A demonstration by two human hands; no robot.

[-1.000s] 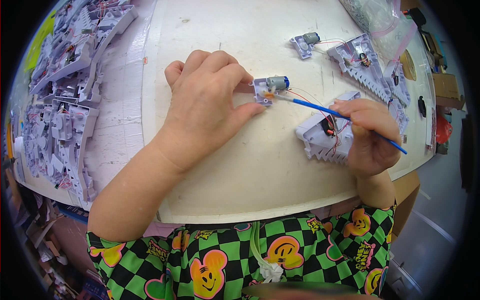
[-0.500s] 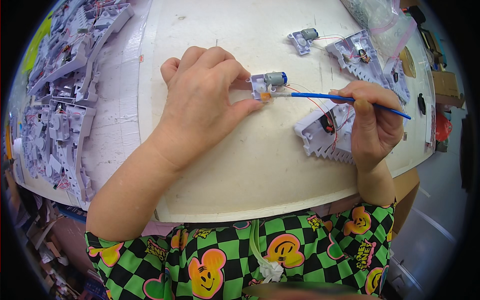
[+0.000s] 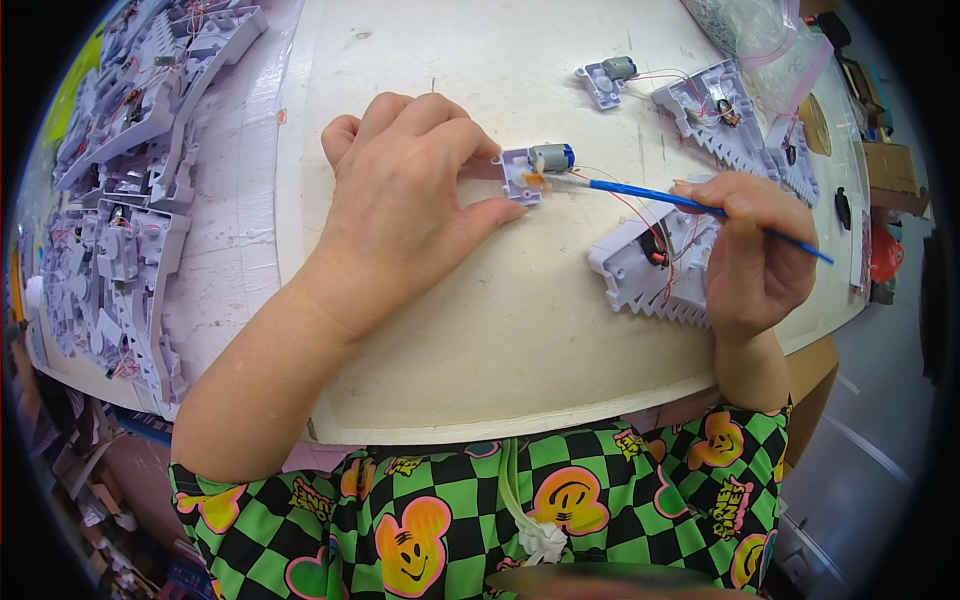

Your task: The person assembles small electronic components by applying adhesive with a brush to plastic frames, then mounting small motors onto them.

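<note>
Two hands: left hand [image 3: 405,205] pinching motor bracket [image 3: 532,172], right hand [image 3: 752,255] brush [image 3: 690,205]

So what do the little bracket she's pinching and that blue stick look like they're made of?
Bracket: pale matte moulded plastic, by its lugs and holes. The motor on it looks like metal, with a grey sheen and a blue end cap. Blue stick: thin and glossy, probably a plastic brush handle.

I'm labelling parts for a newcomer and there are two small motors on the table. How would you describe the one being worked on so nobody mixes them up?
Start at the white board in the middle of the table. The left hand pinches a small grey plastic bracket with a silver motor at its fingertips. Unlike the second motor lying untouched farther up, this one has a blue end cap, and the blue brush in the right hand points at it.
</note>
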